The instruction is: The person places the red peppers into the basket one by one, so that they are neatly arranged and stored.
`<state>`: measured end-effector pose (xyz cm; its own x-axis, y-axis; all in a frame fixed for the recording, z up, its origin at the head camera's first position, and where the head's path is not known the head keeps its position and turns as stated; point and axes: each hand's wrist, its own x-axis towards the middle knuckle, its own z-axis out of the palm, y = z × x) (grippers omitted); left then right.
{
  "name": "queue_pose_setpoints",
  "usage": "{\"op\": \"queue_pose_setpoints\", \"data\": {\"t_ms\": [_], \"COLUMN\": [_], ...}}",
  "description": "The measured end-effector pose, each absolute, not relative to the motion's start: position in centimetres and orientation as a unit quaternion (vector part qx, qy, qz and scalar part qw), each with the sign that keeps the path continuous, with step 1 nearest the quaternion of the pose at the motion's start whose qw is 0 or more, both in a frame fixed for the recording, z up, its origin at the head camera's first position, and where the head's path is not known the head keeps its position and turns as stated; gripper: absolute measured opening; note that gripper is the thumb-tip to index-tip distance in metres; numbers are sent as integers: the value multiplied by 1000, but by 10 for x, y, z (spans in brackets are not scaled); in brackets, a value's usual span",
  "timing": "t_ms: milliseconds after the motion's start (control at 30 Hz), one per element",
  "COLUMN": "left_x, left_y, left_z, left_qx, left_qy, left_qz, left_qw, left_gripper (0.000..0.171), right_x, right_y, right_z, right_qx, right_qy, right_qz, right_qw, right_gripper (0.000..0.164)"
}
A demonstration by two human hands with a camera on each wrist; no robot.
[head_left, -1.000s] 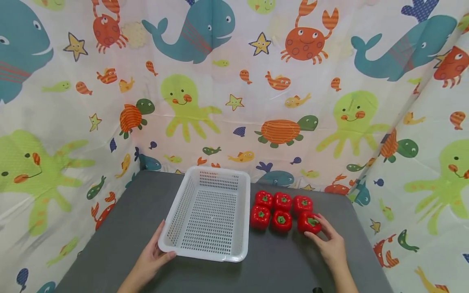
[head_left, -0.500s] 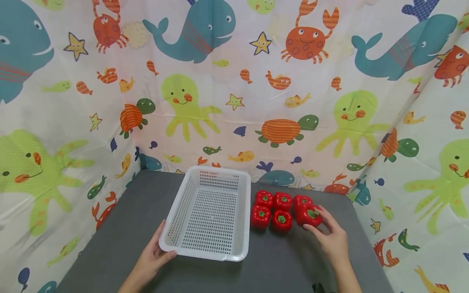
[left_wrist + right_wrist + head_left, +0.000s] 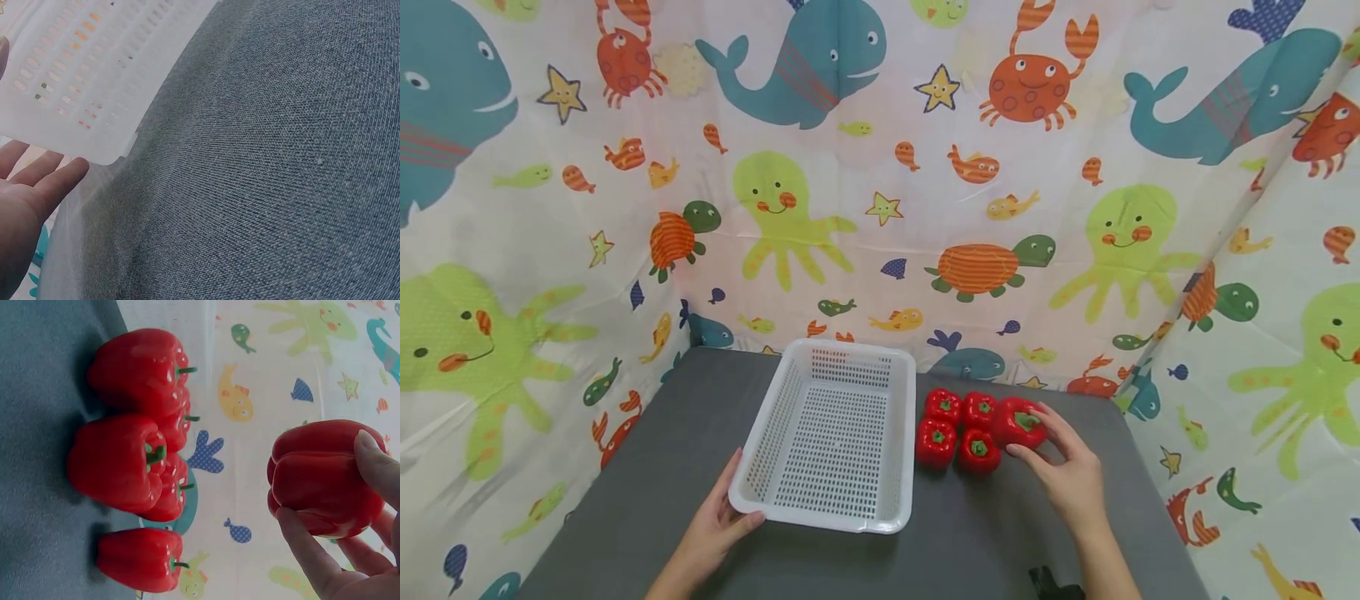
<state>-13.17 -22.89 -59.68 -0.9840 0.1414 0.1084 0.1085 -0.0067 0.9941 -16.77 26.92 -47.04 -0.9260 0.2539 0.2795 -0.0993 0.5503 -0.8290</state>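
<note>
My right hand [image 3: 1070,479] grips a red bell pepper [image 3: 1017,422] with a green stem, thumb and fingers spread round its sides. In the right wrist view this pepper [image 3: 319,478] is well above the table. Several more red bell peppers [image 3: 119,461] stand on the table in a close group, stems up. In the head view the held one overlaps the group's right end and hides the pepper behind it. My left hand [image 3: 711,525] holds a white perforated plastic basket [image 3: 907,454] by its near left corner. The left wrist view has fingers [image 3: 62,181] under the basket's edge.
The dark grey tabletop [image 3: 955,542] carries the basket at centre, immediately left of the peppers. A white curtain [image 3: 880,225] printed with sea animals surrounds the table's back and sides. A small black object [image 3: 1056,583] shows by the right forearm.
My right hand has lifted the front right pepper off the table and moved it up and slightly left, over the one behind it. My left hand and the basket have stayed put.
</note>
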Motion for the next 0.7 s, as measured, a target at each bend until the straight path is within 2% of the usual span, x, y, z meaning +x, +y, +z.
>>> {"op": "queue_pose_setpoints", "data": {"t_ms": [200, 700], "left_x": [-133, -131], "left_y": [-228, -228], "left_z": [-597, -595], "left_qx": [93, 86], "left_qy": [702, 707], "left_qz": [706, 701], "left_qw": [9, 8], "left_gripper": [102, 103], "right_x": [-171, -185], "right_y": [258, 221], "right_z": [-471, -463], "right_qx": [-22, 19], "right_qy": [-864, -851], "right_qz": [465, 498], "right_qw": [193, 167], "right_gripper": [63, 62]}}
